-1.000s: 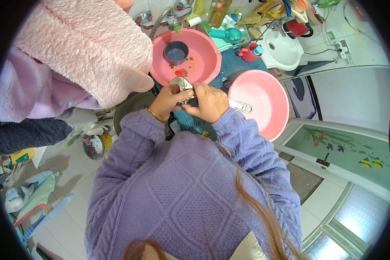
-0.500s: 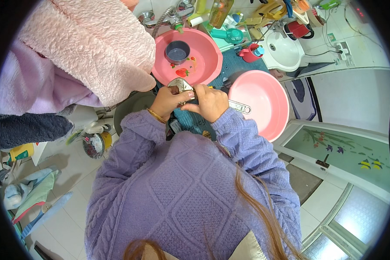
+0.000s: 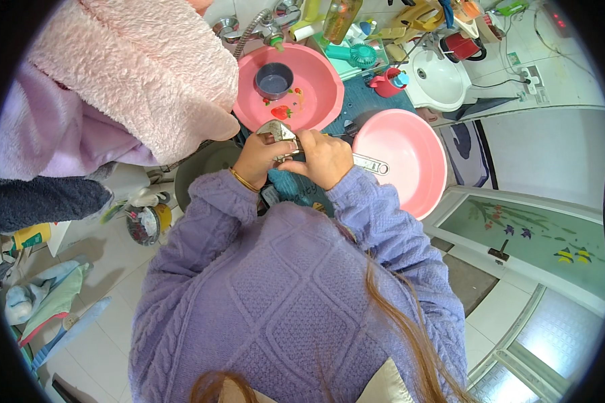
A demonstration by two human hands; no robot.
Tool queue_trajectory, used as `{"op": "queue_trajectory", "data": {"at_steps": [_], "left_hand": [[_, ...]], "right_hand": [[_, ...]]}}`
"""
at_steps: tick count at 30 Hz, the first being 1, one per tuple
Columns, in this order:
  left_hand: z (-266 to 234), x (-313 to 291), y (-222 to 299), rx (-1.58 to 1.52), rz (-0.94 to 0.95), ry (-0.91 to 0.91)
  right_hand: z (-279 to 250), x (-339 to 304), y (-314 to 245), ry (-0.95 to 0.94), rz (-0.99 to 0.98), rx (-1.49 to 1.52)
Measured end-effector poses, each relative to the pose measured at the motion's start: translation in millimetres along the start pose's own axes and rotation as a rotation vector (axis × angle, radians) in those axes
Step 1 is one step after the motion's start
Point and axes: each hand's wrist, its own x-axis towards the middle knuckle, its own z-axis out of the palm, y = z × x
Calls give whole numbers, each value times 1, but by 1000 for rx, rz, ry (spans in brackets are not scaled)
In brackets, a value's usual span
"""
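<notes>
Both my hands are on a metal adjustable wrench (image 3: 371, 163), held level in front of me. My left hand (image 3: 255, 160) is closed around its jaw end, and the wide steel head shows above the fingers. My right hand (image 3: 328, 161) grips the shank beside the head, thumb and fingers close to my left thumb. The handle's end, with a hanging hole, sticks out to the right past my right hand, over the rim of a pale pink basin (image 3: 410, 158). The fingers hide the middle of the wrench.
A pink tub (image 3: 323, 101) holding a grey bowl (image 3: 273, 80) stands beyond my hands, under a tap (image 3: 270, 33). Right of it are a red-pink mug (image 3: 383, 84) and a white washbasin (image 3: 444, 80). Fluffy pink cloth (image 3: 141, 74) hangs at the left.
My hands keep the same grip on the wrench, with only a slight shift of the right fingers near its head. The view has moved very slightly.
</notes>
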Motion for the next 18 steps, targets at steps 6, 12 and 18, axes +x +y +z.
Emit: {"op": "queue_trajectory", "data": {"at_steps": [6, 12, 18], "left_hand": [[8, -6, 13, -31, -67, 26], [5, -1, 6, 34, 33, -19], [3, -2, 11, -88, -108, -16]], "right_hand": [[1, 0, 2, 4, 14, -20], [2, 1, 2, 17, -24, -21], [2, 1, 4, 15, -22, -36]]}}
